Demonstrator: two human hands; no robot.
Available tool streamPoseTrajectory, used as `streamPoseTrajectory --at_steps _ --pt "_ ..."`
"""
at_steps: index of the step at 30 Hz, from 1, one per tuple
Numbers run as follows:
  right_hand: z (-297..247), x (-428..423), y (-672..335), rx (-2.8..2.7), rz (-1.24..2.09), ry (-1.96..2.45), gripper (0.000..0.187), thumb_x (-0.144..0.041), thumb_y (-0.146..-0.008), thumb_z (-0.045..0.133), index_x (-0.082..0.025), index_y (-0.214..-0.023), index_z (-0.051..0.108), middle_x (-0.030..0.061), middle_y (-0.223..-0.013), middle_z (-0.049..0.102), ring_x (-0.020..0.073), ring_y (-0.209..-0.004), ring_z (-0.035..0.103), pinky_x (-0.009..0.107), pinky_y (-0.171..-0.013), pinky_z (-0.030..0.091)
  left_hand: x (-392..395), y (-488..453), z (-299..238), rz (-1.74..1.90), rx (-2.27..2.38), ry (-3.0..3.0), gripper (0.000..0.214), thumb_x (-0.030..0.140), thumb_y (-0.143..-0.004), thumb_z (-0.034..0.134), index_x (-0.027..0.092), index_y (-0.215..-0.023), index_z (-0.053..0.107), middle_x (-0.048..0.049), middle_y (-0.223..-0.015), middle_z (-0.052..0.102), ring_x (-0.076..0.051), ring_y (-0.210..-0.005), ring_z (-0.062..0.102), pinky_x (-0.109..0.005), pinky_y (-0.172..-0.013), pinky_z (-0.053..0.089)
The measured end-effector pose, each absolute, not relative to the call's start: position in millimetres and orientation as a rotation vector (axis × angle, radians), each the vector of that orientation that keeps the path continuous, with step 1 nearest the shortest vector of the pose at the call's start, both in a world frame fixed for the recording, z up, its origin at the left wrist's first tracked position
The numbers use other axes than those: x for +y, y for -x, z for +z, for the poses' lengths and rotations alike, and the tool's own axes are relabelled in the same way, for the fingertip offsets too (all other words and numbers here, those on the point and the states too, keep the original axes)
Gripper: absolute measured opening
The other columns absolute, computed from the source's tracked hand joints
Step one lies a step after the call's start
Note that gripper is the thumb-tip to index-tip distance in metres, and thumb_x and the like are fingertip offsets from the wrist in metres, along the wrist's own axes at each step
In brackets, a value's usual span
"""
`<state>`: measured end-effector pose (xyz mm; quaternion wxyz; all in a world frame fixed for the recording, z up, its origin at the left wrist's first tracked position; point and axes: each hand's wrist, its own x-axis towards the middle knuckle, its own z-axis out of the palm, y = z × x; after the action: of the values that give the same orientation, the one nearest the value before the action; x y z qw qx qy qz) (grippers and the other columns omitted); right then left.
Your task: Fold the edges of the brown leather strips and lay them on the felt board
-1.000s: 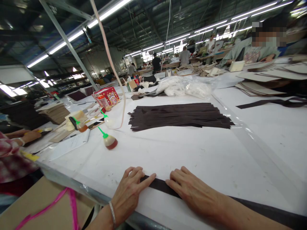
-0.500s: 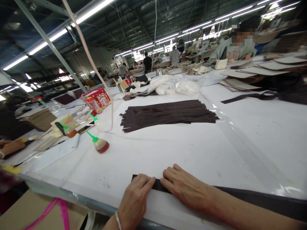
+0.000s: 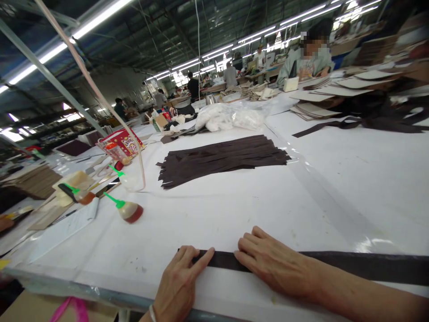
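Note:
A long dark brown strip [image 3: 224, 260] lies along the near side of the white table and runs off to the right beneath my right forearm. At its left end, my left hand [image 3: 179, 279] grips the strip, with one finger stretched along it toward the right. My right hand [image 3: 273, 261] is closed on the strip a short way farther right, fingers curled at its upper edge. A bare length of strip shows between the hands. The fingertips' undersides are hidden. Beyond them lies a flat pile of similar dark strips [image 3: 224, 157].
Squeeze bottles with green nozzles, one holding reddish liquid [image 3: 129, 211], stand at left near a paper sheet [image 3: 67, 228] and a red box [image 3: 129, 142]. Behind the strips is a clear plastic bag [image 3: 231, 117]. A co-worker [image 3: 306, 62] sits beyond stacked boards [image 3: 335, 91].
My hands have moved apart along the strip, exposing more of it between them. The left hand's finger is now more stretched out. The whole view has shifted a little.

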<state>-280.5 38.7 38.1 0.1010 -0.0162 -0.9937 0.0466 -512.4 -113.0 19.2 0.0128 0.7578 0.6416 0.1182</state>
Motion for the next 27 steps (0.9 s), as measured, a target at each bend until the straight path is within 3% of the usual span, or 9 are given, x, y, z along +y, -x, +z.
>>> streamPoseTrajectory --at_steps 5,11,17,22,27 --pt "38.7 39.7 270.1 -2.929 0.154 0.049 0.013 -0.006 -0.092 0.047 -0.015 -0.086 0.053 0.0028 -0.082 0.051 0.0172 -0.07 0.041 0.033 -0.074 0.031 -110.3 507.5 23.9 0.114 2.03 -2.457 0.083 -0.004 -0.077 0.042 0.041 -0.145 0.028 -0.0047 -0.095 0.048 -0.021 -0.087 0.048 -0.035 -0.077 0.052" --pt "33.6 43.0 261.0 -2.889 0.123 0.019 0.011 -0.006 -0.092 0.047 -0.013 -0.095 0.055 0.0035 -0.085 0.051 0.0173 -0.073 0.042 0.034 -0.074 0.032 -107.7 506.0 30.0 0.023 1.98 -2.48 0.086 -0.005 -0.073 0.041 0.041 -0.144 0.028 -0.0059 -0.097 0.045 -0.022 -0.088 0.048 -0.038 -0.075 0.052" --pt "28.0 43.3 256.1 -2.866 0.107 -0.01 0.013 -0.005 -0.093 0.045 -0.012 -0.097 0.056 0.0043 -0.085 0.052 0.0172 -0.075 0.044 0.034 -0.075 0.032 -100.9 502.5 25.4 0.261 1.919 -2.597 0.065 -0.004 -0.079 0.036 0.03 -0.133 0.05 -0.0096 -0.124 0.047 -0.025 -0.11 0.047 -0.042 -0.087 0.049" --pt "29.2 44.6 244.5 -2.903 0.149 0.022 0.013 -0.006 -0.093 0.045 -0.014 -0.095 0.055 0.0043 -0.088 0.053 0.0173 -0.076 0.044 0.034 -0.076 0.032 -92.1 497.2 26.7 0.296 1.688 -2.612 0.047 -0.002 -0.083 0.037 0.013 -0.125 0.053 -0.0089 -0.108 0.06 -0.021 -0.098 0.052 -0.037 -0.087 0.049" --pt "30.1 46.0 228.4 -2.887 0.132 0.053 0.016 -0.005 -0.094 0.043 -0.014 -0.092 0.055 0.0039 -0.086 0.053 0.0173 -0.075 0.044 0.035 -0.077 0.032 -87.4 492.2 30.5 0.121 1.668 -2.612 0.055 0.0 -0.084 0.041 0.016 -0.136 0.042 -0.0069 -0.099 0.061 -0.021 -0.088 0.052 -0.037 -0.08 0.05"
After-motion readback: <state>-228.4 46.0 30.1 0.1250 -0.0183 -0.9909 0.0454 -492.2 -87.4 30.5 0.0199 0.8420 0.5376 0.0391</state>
